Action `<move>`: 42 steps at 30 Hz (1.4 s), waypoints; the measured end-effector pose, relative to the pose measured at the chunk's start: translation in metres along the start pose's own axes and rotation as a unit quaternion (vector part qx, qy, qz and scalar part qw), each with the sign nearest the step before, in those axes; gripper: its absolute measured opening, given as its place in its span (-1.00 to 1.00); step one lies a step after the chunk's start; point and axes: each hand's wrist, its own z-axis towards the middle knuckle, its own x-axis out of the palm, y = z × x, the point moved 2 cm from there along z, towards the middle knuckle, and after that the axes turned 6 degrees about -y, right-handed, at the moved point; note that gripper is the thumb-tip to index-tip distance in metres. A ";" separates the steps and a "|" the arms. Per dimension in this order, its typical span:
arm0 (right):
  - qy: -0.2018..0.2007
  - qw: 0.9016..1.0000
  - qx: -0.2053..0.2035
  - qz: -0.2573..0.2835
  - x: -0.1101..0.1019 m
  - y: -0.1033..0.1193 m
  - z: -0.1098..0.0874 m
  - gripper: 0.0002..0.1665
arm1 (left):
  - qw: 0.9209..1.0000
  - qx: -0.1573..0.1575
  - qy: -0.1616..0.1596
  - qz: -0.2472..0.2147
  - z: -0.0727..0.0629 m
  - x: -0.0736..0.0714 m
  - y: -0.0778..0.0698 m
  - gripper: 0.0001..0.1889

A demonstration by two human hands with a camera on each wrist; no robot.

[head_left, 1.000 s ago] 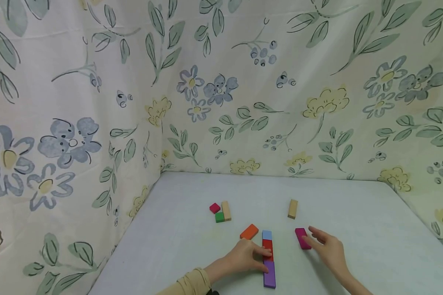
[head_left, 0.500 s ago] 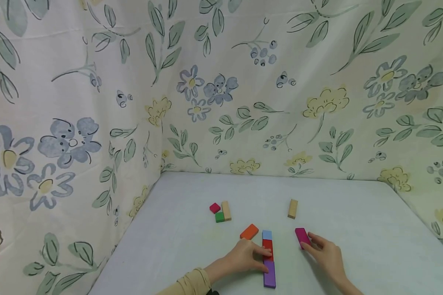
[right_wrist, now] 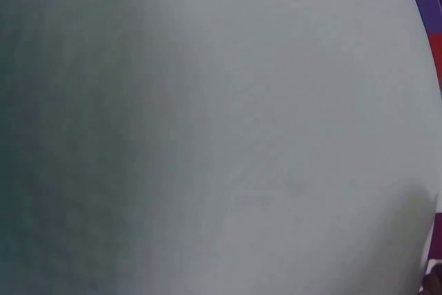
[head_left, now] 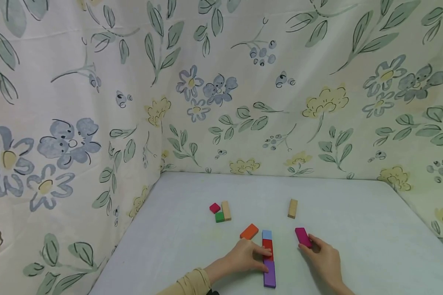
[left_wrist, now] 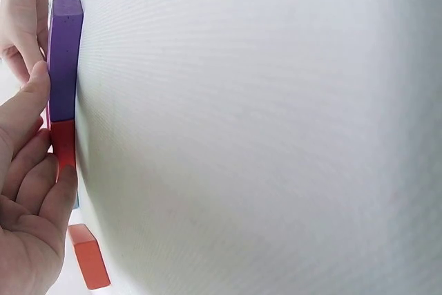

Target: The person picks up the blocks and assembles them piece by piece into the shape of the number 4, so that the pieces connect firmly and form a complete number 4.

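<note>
In the head view, a light blue block (head_left: 267, 234), a red block (head_left: 267, 245) and a purple block (head_left: 269, 275) stand end to end in a row. My left hand (head_left: 245, 256) lies across it, curled fingers gripping the red block and the thumb touching the purple block. The left wrist view shows these fingers (left_wrist: 59, 191) over the red block (left_wrist: 63, 139), beside the purple block (left_wrist: 65, 60). To the right, my right hand (head_left: 325, 258) pinches a magenta block (head_left: 302, 237) between thumb and fingers. Only a sliver of the magenta block (right_wrist: 436, 240) enters the right wrist view.
An orange block (head_left: 249, 232) lies just left of the row. Farther back are a crimson cube (head_left: 215, 207), a green cube (head_left: 220, 217) and a plain wooden block (head_left: 226, 210) grouped together. Another wooden block (head_left: 293, 208) stands apart at right. Floral cloth (head_left: 243, 123) hangs behind the white table (head_left: 170, 246).
My right hand has closed its thumb and fingers onto the magenta block, shifting slightly left and nearer the body. The left hand and the row stay as they were.
</note>
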 end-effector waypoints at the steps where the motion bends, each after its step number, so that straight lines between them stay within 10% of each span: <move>1: -0.006 1.000 -0.002 -0.002 0.001 0.001 -0.001 -0.30 | 1.000 0.001 0.000 0.001 0.000 0.000 0.000 -0.55; 42: 0.009 1.000 -0.007 -0.014 -0.003 0.006 0.006 -0.45 | 1.000 -0.004 -0.004 -0.001 0.000 0.000 0.000 -0.54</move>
